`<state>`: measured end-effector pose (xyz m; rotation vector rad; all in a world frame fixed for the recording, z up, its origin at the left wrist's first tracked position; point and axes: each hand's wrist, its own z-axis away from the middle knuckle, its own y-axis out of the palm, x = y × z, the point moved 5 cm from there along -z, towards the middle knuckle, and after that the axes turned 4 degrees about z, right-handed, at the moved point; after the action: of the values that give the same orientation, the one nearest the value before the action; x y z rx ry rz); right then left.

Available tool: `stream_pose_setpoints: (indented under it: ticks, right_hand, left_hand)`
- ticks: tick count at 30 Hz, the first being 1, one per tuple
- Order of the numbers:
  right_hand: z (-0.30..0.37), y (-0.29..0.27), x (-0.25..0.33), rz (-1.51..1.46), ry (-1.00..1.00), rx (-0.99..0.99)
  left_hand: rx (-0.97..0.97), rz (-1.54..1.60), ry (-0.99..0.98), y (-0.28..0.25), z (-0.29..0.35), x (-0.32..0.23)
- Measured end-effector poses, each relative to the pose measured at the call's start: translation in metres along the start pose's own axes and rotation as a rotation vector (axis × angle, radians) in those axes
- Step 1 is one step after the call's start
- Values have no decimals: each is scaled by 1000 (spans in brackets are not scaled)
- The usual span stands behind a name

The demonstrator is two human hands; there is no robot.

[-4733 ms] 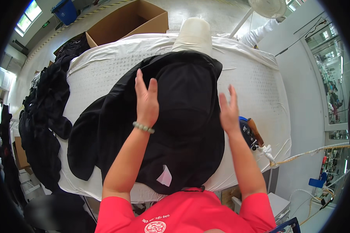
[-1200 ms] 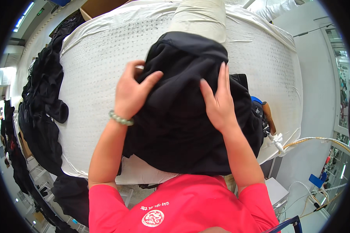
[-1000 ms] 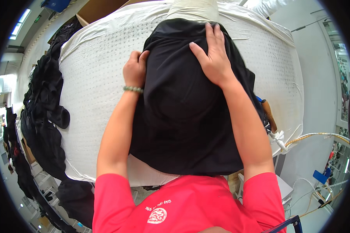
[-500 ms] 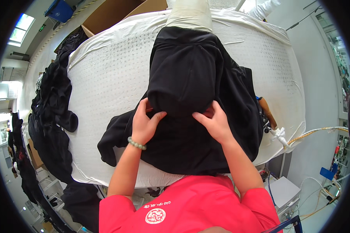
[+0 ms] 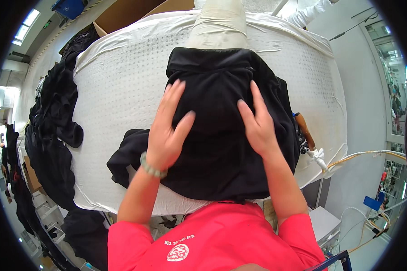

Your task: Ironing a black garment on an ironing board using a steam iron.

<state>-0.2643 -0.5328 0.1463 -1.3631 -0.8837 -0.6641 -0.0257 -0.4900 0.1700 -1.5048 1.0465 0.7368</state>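
A red shirt (image 5: 221, 235) fills the lower edge, and both forearms reach up from its sleeves. The left hand (image 5: 166, 135), with a beaded bracelet (image 5: 152, 167) at its wrist, is open, fingers straight and thumb spread, over the left part of a black garment (image 5: 212, 156). The right hand (image 5: 260, 128) is open in the same way over the garment's right part, thumb toward the other. Neither grips the cloth; whether the palms press on it cannot be told. The garment lies mid-bench, its near edge at the shirt, one sleeve out to the left.

The bench (image 5: 99, 117) has a white, dimpled cover. By the garment's right edge is an iron (image 5: 305, 132) with a brown handle. Black clothes (image 5: 49, 149) hang along the bench's left side. Beyond the garment's far edge shows a pale padded form (image 5: 219, 25); farther off are a cardboard box (image 5: 131, 16) and a blue bin (image 5: 68, 7).
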Motion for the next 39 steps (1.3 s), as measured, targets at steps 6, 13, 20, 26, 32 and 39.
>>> stream_pose_setpoints:
  ticks: [6,13,20,26,32,39]
  right_hand:
    - [-97,47,-6,352,-129,-152]
    - [-150,60,10,708,-220,-151]
    - [-74,28,10,279,-372,-259]
    - [-34,38,-51,71,-403,-217]
    - [-38,52,-145,-415,256,69]
    - [25,-117,-81,673,-457,-395]
  left_hand:
    - [-12,-196,-5,30,-101,73]
    - [8,490,-106,27,-144,113]
    - [-247,-229,141,18,-83,33]
    - [-131,-409,400,36,-45,18]
    - [-167,-277,478,44,-43,29]
    - [-36,-297,270,33,-33,13]
